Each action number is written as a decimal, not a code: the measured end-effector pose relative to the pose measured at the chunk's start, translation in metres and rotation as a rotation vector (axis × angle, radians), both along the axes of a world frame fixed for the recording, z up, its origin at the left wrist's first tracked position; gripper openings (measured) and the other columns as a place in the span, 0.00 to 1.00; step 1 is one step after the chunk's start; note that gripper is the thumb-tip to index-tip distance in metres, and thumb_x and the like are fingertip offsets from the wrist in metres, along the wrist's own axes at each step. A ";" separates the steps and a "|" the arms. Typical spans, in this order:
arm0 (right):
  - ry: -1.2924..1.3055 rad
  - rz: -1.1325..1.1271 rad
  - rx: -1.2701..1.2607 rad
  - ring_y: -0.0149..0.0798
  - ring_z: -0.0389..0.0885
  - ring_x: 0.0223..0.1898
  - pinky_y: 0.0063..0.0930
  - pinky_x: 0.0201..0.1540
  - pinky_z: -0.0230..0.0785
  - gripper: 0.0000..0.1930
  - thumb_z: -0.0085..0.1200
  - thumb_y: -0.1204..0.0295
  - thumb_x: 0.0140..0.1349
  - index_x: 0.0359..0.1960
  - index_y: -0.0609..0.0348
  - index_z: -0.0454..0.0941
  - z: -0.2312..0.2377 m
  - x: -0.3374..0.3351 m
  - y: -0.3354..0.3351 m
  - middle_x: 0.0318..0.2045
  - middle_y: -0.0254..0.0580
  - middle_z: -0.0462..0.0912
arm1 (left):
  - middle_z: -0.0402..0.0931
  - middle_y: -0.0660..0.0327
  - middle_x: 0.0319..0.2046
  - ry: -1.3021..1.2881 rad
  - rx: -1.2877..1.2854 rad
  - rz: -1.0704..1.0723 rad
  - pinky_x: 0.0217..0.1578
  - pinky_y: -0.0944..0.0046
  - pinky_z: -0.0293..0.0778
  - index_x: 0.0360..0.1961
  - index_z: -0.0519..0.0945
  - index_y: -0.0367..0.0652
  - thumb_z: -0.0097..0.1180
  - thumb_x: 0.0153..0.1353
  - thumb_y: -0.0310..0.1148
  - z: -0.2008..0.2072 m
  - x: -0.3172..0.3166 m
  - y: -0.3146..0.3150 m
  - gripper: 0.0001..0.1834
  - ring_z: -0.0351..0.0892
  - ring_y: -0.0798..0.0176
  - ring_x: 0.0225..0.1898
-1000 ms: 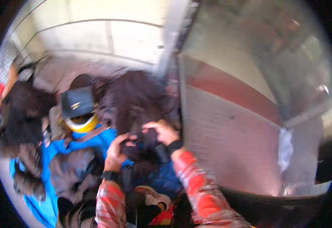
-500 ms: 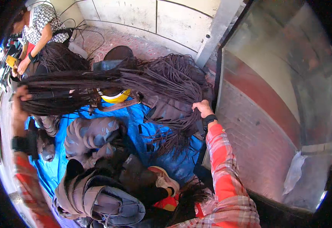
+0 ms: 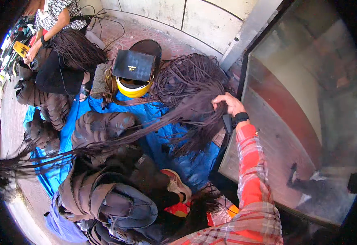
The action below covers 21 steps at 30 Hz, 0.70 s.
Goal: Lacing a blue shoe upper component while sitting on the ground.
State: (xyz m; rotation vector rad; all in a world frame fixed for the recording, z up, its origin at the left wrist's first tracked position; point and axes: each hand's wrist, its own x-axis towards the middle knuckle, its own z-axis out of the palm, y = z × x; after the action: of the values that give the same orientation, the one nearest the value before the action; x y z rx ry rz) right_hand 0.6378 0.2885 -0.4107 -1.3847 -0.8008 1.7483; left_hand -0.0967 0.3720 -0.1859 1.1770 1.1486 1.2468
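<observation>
A large bundle of long, thin dark brown cords (image 3: 186,104) is spread at the right of the blue sheet. My right hand (image 3: 229,104), in a red plaid sleeve with a dark wristband, is at the bundle's right part. Its fingers are bent loosely round the cords. From there, a stretched hank runs down and left across the view to the left rim, where its end is blurred. My left hand is out of view. Below the hank lie bulky brown banded pieces (image 3: 105,124) and a darker, rounded piece with wrapped strips (image 3: 92,194).
A black quilted bag (image 3: 134,65) stands by a yellow-rimmed helmet (image 3: 133,88) on the blue sheet (image 3: 80,110). At upper left another person (image 3: 58,18) sits holding a yellow object (image 3: 21,49), with cords across the lap. A glass panel (image 3: 284,134) borders the right.
My left hand has left the view at the left. The cord hank has swung down from across the top, uncovering the bag and helmet. My right hand has shifted slightly up and right.
</observation>
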 end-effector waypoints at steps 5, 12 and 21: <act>0.162 -0.362 0.047 0.36 0.78 0.29 0.25 0.40 0.68 0.09 0.56 0.71 0.48 0.25 0.65 0.79 -0.005 -0.029 -0.015 0.24 0.41 0.81 | 0.71 0.61 0.34 -0.013 -0.013 -0.065 0.38 0.62 0.75 0.42 0.73 0.40 0.53 0.54 0.34 -0.022 0.054 -0.061 0.15 0.72 0.65 0.33; 0.547 -0.472 0.136 0.45 0.79 0.32 0.40 0.46 0.72 0.10 0.54 0.73 0.51 0.31 0.68 0.77 -0.011 -0.069 -0.038 0.27 0.46 0.80 | 0.76 0.56 0.36 -0.062 -0.197 -0.857 0.49 0.58 0.72 0.46 0.75 0.38 0.53 0.48 0.21 -0.051 0.292 -0.110 0.20 0.77 0.58 0.44; 0.734 -0.567 0.106 0.39 0.78 0.30 0.31 0.39 0.71 0.11 0.53 0.71 0.53 0.34 0.68 0.76 0.016 -0.124 -0.046 0.25 0.42 0.79 | 0.77 0.63 0.36 -0.320 -0.190 -0.624 0.46 0.68 0.69 0.42 0.74 0.34 0.56 0.50 0.20 -0.139 0.451 -0.090 0.16 0.76 0.68 0.40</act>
State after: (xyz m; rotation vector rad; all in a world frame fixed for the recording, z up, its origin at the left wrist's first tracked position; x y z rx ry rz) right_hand 0.5141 0.2427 -0.3951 -0.6968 -0.0758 1.5447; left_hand 0.3545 0.2821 -0.3252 1.0337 0.5770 0.7852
